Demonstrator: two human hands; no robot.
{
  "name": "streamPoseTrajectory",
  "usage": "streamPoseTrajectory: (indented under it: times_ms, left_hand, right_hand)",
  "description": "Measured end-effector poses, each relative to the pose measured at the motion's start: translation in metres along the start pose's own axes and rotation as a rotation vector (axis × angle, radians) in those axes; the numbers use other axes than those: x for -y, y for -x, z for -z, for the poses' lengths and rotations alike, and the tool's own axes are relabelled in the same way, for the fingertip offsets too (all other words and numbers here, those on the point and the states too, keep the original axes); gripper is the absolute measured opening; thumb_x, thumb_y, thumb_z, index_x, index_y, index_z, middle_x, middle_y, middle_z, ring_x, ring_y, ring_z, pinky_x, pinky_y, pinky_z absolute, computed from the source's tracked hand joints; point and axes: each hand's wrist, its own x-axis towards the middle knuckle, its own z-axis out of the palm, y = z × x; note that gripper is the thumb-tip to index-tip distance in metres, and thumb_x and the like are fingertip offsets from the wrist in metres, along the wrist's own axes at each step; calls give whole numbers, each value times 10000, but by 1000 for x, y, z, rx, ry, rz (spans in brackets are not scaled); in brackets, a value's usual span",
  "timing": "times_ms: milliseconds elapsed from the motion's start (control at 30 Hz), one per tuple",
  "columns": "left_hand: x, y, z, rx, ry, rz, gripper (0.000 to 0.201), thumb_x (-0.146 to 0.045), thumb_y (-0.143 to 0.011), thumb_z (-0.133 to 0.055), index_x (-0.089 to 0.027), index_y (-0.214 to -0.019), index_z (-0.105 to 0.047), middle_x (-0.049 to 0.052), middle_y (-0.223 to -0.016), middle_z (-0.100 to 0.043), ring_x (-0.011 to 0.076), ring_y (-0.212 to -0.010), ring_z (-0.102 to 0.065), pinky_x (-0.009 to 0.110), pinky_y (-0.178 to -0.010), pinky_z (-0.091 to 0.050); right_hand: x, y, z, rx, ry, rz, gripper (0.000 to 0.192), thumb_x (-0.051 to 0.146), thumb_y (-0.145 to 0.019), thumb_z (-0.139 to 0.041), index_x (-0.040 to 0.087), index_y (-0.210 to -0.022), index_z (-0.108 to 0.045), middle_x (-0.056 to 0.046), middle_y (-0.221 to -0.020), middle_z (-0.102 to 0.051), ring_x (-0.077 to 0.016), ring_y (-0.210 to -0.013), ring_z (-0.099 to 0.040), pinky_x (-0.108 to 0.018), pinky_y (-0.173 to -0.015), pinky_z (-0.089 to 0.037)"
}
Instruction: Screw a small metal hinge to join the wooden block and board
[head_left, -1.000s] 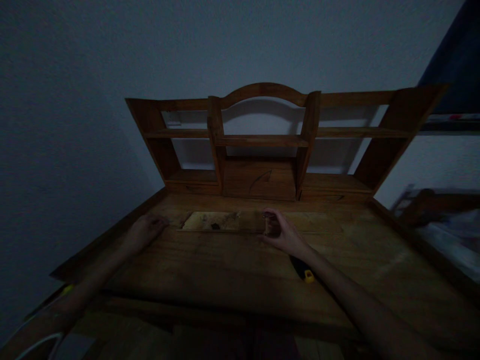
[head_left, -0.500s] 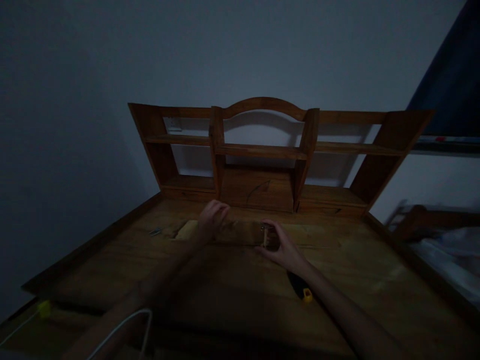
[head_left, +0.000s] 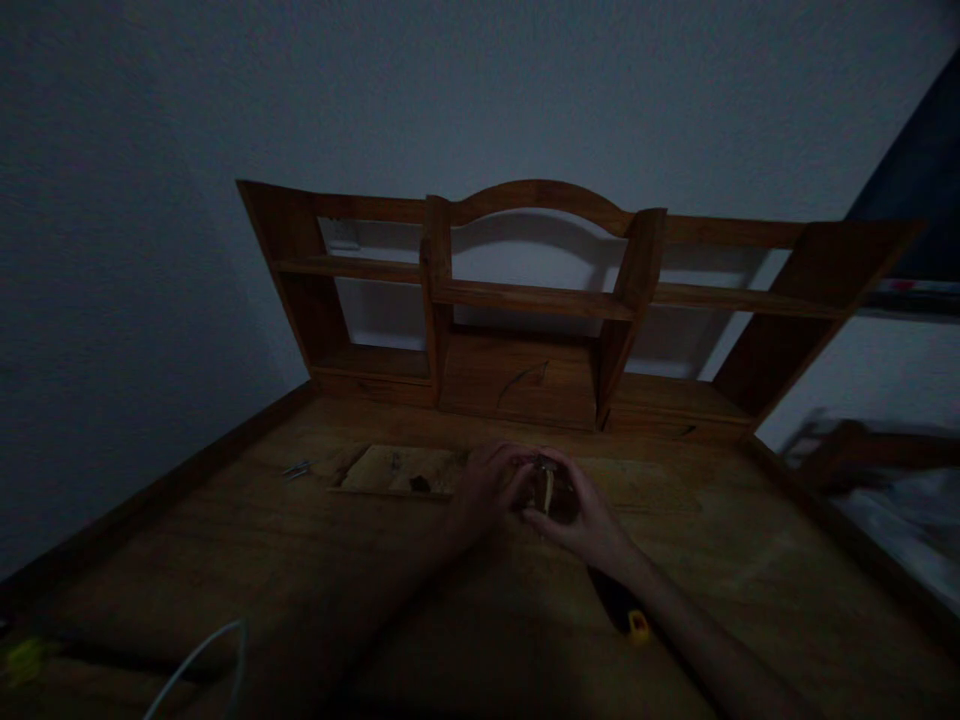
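Observation:
My right hand (head_left: pixel 589 518) grips a small wooden piece (head_left: pixel 549 492) between thumb and fingers, above the desk. The piece shows a pale edge, and a small metallic-looking part sits at its top. My left hand (head_left: pixel 487 492) is beside it, its fingers drawn together at the upper left of the piece; what they pinch is too dark to make out. Below my right wrist lies a black and yellow tool handle (head_left: pixel 619 605), partly hidden by the forearm. Several thin metal bits, perhaps screws, (head_left: pixel 297 469) lie on the left of the desk.
A pale, rough strip (head_left: pixel 375 468) with a dark patch runs along the wooden desk (head_left: pixel 750 560). Behind it stands a wooden shelf unit (head_left: pixel 525 302) against the wall. A white cable (head_left: pixel 199 650) and a blurred yellow object (head_left: pixel 24 660) are at lower left.
My left hand has moved right, from over the strip to the wooden piece. The right hand keeps its hold, and the view has shifted slightly. More of the pale strip shows.

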Motion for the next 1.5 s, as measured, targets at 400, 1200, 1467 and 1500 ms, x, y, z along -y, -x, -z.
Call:
streamPoseTrajectory:
  times_ms: [400, 1200, 1467, 1500]
  left_hand:
    - [-8, -1, -2, 8, -28, 3, 110, -241, -1027, -486, -223, -1047, -592, 63, -1019, -645, 205, -978, -617, 361, -878, -517]
    - [-2, 0, -5, 99, -84, -20, 294, -310, -1079, -301, -238, -960, -560, 64, -948, -582, 212, -922, -571, 372, -864, -502]
    - [-3, 1, -2, 76, -34, -29, 354, -365, -1092, -308, -228, -931, -592, 63, -920, -608, 207, -913, -587, 362, -859, -513]
    - [-4, 1, -2, 74, -21, -24, 347, -367, -1091, -314, -231, -935, -593, 63, -929, -612, 208, -923, -590, 364, -867, -515]
  right_hand:
    - [6, 2, 4, 99, 31, -14, 937, 337, -835, -799, 399, -1607, -271, -99, -1565, -471, -306, -1374, -542, -510, -1077, -532]
    - [11, 0, 4, 109, 118, 99, 836, 367, -822, -814, 367, -1530, -369, -75, -1512, -532, -272, -1348, -562, -471, -1100, -508]
    - [11, 1, 3, 112, 72, 58, 796, 361, -813, -821, 364, -1481, -389, -75, -1447, -558, -251, -1285, -602, -426, -1041, -558]
    - [12, 1, 3, 107, 68, 59, 788, 359, -812, -821, 365, -1474, -395, -74, -1437, -561, -249, -1276, -605, -424, -1033, -563]
